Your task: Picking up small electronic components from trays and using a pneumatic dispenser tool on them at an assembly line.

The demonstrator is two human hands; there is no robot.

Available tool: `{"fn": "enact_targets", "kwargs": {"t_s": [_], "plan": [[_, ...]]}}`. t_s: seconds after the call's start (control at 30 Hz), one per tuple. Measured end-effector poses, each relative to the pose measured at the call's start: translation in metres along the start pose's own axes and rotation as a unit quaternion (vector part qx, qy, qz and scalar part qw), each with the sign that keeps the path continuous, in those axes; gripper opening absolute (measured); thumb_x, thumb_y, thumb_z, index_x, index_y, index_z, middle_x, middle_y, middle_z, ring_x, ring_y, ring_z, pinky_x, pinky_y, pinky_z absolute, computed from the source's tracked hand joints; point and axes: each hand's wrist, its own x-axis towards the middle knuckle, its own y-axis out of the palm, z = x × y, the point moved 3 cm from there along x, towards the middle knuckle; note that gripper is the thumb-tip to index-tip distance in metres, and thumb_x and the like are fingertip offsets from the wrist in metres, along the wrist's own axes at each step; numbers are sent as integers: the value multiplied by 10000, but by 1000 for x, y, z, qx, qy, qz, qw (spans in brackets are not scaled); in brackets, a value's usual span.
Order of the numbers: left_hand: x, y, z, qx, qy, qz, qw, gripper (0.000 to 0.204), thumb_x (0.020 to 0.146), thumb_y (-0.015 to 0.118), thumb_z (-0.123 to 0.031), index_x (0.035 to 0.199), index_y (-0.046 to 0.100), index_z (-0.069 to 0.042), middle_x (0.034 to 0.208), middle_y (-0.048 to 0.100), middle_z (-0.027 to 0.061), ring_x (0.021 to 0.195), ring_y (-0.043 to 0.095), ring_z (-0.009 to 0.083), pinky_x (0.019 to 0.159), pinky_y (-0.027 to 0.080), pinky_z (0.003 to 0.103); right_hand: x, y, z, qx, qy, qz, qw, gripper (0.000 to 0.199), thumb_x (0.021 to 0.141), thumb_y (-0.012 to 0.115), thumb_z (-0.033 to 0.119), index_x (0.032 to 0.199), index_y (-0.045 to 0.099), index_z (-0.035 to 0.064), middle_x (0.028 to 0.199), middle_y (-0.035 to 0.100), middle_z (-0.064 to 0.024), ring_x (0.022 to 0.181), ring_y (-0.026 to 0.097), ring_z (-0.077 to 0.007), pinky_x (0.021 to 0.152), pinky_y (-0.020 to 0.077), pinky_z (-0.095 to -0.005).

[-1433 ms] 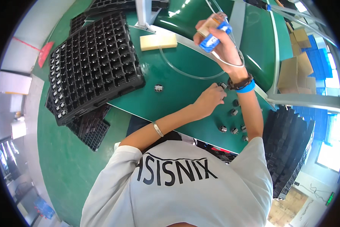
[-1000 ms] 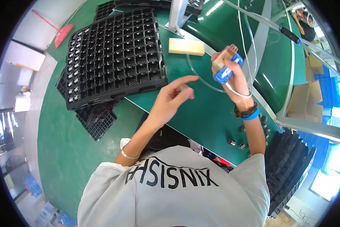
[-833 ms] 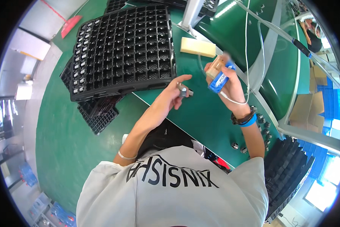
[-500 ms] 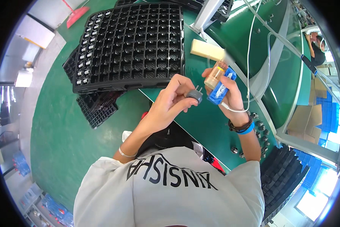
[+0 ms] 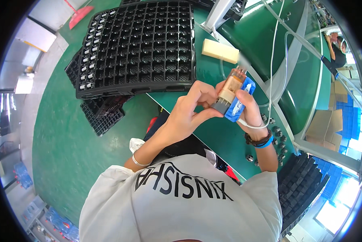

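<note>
Plug (image 5: 219,107), dark grey, is over the worktop (image 5: 226,140), pinched by the left hand (image 5: 188,111), thumb to fingers, that grip closed right down on it; its far end meets an amber fixture (image 5: 232,85). The right hand (image 5: 250,109) wraps its grip round this fixture and a blue-covered block (image 5: 240,101) alongside. Just beyond lies a pale yellow block (image 5: 220,51); a big black tray (image 5: 137,89) is off to the left, and small dark-and-silver pieces (image 5: 278,133) are scattered near the right wrist.

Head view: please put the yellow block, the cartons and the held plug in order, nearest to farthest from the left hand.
1. Held plug: pinched by the left hand.
2. Yellow block: ahead, slightly right.
3. Cartons: far right.
</note>
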Motion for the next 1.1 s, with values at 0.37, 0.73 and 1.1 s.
{"fn": "enact_targets", "kwargs": {"t_s": [0.37, 0.73, 1.1], "plan": [[13, 3, 2, 99, -10, -122, 988, 505, 744, 688, -72, 1138, 372, -52, 889, 577, 64, 701, 524, 130, 583, 410, 243, 54, -84, 16, -91, -129, -170, 973, 341, 862, 516, 244, 1114, 487, 15, 1025, 566, -78, 931, 560, -165, 810, 449, -275], [-3, 2, 6, 103, -117, -57, 986, 429, 786, 633, -71, 1163, 429, -59, 895, 582, 73, 752, 551, 140, 630, 426, 251, 112, -114, -3, -520, -253, -188, 794, 353, 785, 621, 205, 1044, 534, -19, 770, 601, -96, 649, 574, -143, 620, 465, -283], [-6, 6, 8, 102, -155, -17, 982, 376, 799, 590, -34, 1150, 459, -58, 911, 598, 48, 706, 504, 112, 664, 430, 238, 115, -110, 0, -541, -216, -206, 786, 357, 767, 635, 223, 1016, 536, -13, 744, 593, -108, 644, 589, -178, 612, 470, -297]]}}
